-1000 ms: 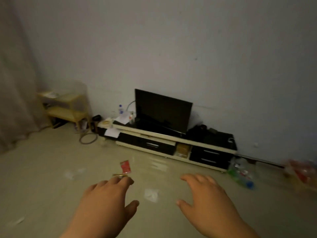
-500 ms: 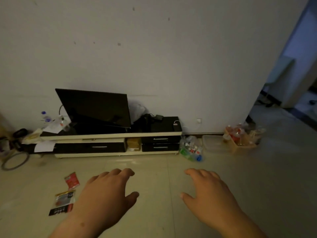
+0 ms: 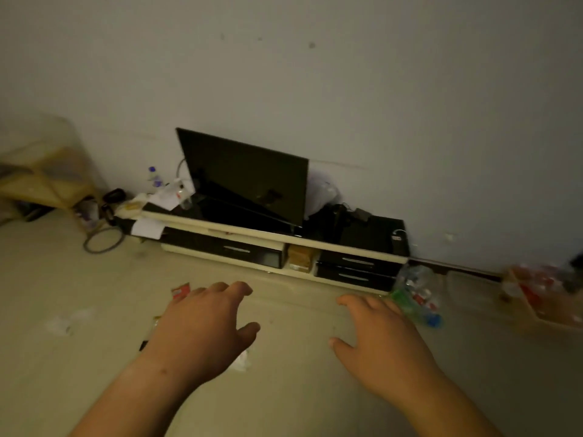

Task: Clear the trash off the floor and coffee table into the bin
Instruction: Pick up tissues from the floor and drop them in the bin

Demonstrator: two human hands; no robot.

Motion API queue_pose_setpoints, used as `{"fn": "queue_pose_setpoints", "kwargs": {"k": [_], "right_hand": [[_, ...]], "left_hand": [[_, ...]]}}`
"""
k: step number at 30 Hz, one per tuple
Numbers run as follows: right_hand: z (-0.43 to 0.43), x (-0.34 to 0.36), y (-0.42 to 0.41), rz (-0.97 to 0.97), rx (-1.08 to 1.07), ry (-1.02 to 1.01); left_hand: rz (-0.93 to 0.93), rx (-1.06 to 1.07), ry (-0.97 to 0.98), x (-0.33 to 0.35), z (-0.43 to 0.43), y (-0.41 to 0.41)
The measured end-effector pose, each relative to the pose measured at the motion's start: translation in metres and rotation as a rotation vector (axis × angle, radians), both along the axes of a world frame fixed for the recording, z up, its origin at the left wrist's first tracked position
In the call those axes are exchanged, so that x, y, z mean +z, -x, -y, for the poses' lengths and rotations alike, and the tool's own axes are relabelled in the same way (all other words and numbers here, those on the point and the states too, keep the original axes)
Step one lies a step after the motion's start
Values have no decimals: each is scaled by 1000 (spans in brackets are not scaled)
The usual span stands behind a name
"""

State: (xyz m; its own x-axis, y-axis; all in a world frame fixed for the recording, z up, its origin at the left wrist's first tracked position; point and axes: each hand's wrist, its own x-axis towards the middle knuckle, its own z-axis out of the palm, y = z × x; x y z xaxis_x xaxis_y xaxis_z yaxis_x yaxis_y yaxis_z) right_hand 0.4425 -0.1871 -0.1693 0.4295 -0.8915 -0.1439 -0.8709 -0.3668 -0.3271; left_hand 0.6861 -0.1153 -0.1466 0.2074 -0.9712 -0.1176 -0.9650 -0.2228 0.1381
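My left hand (image 3: 202,329) hovers palm down over the floor, fingers relaxed, holding nothing. It partly covers a red wrapper (image 3: 180,291) and a darker wrapper (image 3: 154,323) lying on the tiles. A crumpled white scrap (image 3: 241,361) peeks out below its thumb. Pale clear plastic scraps (image 3: 67,321) lie further left. My right hand (image 3: 378,339) is stretched out empty to the right, fingers loosely spread. No bin or coffee table is in view.
A low black and cream TV stand (image 3: 284,244) with a leaning dark screen (image 3: 246,178) runs along the wall. A bag of bottles (image 3: 416,294) and a box of bottles (image 3: 542,294) sit right of it. A yellow shelf (image 3: 41,178) stands far left.
The view swung right and then back left, tilting. Both hands stayed stretched out in front, empty. The wrappers now lie under my left hand.
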Motion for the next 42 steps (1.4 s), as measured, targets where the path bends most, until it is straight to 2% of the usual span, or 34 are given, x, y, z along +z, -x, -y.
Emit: {"fn": "queue_pose_setpoints", "kwargs": {"k": [10,19,25,33,42], "right_hand": [[78,-21,-138,-12,322,-34],[168,-55,-215,-43,598,-43],[232,-101,-241,-56,676,-74],[279,-246,-282,-88,667,-113],[298,-497,-327,-164,646,-186]], "left_hand": [[18,304,-73,-29,2,-97],[7,546,-119,-63,52,-122],[-30,598,-141,-110,106,-135],[-102,563,-227,-257,165,-178],[-178,505,-346,-514,196,-221]]}}
